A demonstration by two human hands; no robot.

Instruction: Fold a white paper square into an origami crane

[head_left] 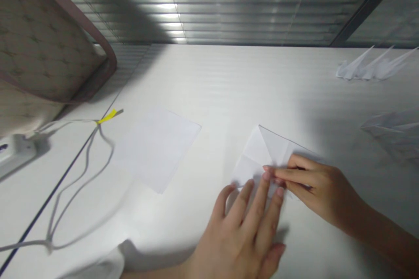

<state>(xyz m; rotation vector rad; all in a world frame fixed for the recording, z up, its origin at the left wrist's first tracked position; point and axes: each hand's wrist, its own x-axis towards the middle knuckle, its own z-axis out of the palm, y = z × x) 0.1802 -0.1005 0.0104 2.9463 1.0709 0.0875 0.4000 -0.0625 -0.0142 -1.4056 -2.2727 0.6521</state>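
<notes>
A folded square of white paper lies on the white table, with crease lines across it. My left hand rests on its near corner, fingers spread and pressing down. From the right, my right hand pinches the paper's near right part between its fingers and thumb. The fingertips of both hands nearly meet, and they hide the lower part of the paper. A flat sheet of white paper lies to the left of my hands, out of reach of my fingers.
Folded white paper figures with pointed ends stand at the far right, with another nearer. A grey cable with yellow tape runs to a white power strip. A padded chair back overhangs the upper left.
</notes>
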